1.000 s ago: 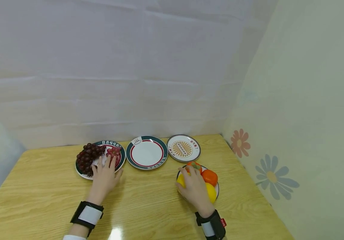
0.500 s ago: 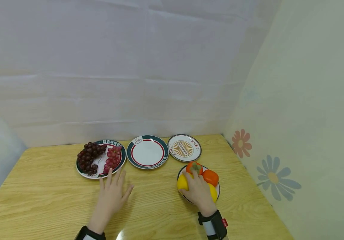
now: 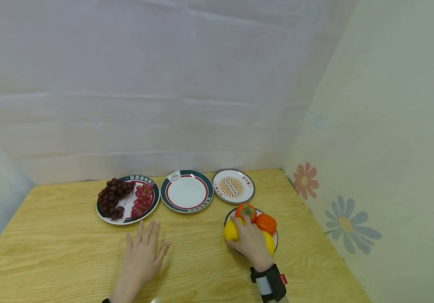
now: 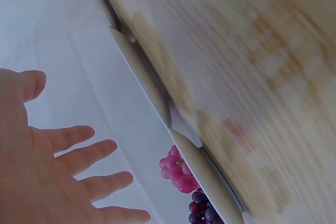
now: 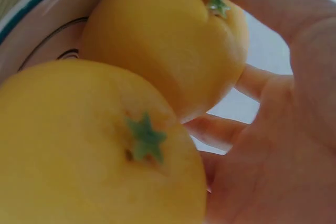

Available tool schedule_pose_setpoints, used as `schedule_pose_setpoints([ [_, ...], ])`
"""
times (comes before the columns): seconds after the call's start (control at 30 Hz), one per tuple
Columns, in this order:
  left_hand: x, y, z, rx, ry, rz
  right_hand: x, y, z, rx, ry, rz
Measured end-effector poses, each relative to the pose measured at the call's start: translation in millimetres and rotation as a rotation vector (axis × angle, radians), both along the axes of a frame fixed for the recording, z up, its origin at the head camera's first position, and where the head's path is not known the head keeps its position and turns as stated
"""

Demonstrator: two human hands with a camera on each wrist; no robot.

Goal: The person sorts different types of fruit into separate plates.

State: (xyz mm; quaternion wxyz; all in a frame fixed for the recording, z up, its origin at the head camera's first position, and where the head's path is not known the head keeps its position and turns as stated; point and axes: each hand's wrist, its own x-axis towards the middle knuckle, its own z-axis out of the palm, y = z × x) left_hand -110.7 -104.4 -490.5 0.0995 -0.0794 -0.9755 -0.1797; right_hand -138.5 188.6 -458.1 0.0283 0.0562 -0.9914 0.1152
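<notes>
My left hand (image 3: 141, 256) is over the wooden table with its fingers spread, holding nothing. Just beyond its fingertips is a green-rimmed plate (image 3: 126, 221) with a dark grape bunch (image 3: 112, 198) and a pink grape bunch (image 3: 142, 200). At the right, my right hand (image 3: 252, 243) grips a round yellow fruit (image 5: 168, 40) with a green star-shaped stem end, thumb on one side and fingers round the other. A second yellow fruit (image 5: 79, 150) lies close beside it. Both overlap a bowl-like plate (image 3: 276, 240) that also bears two orange persimmons (image 3: 266, 224).
Between the two fruit plates, along the back of the table (image 3: 69, 244), stand a green-rimmed plate (image 3: 186, 193) and a smaller white plate (image 3: 245, 191) with a sunburst print. A pale cloth wall (image 3: 163, 126) rises behind, and a flowered panel (image 3: 383, 168) borders the right side.
My left hand has drawn back from the grape plate towards me, uncovering the pink grapes. My right hand has shifted slightly and its fingers have closed round the left yellow fruit.
</notes>
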Motion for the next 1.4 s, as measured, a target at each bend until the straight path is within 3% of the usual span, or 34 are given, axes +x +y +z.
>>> schedule_pose_setpoints([
  [0.23, 0.5, -1, 0.2, 0.014, 0.018, 0.001, -6.6, -4, 0.2, 0.023, 0.157, 0.051],
  [0.4, 0.9, -4, 0.9, 0.035, 0.025, 0.006, -20.0, -20, 17.7, -0.004, 0.248, 0.072],
  [0.5, 0.4, -6, 0.6, 0.036, 0.025, 0.01, -36.4, -33, 28.9, -0.046, 0.241, 0.081],
  [0.6, 0.0, -7, -0.2, 0.031, 0.028, 0.014, -57.0, -47, 30.4, -0.095, 0.227, 0.111],
  [0.73, 0.2, -8, -0.2, 0.027, 0.035, 0.019, -83.6, -66, 18.8, -0.162, 0.19, 0.157],
  [0.9, 1.1, -7, 2.2, 0.029, 0.04, 0.019, -106.7, -86, 1.9, -0.191, 0.113, 0.156],
  [1.07, 1.0, -7, 1.9, 0.032, 0.041, 0.022, -116.0, -96, -8.2, -0.205, 0.06, 0.159],
  [1.4, 0.7, -6, 1.9, 0.033, 0.032, 0.023, -117.4, -94, -21.4, -0.173, -0.028, 0.18],
])
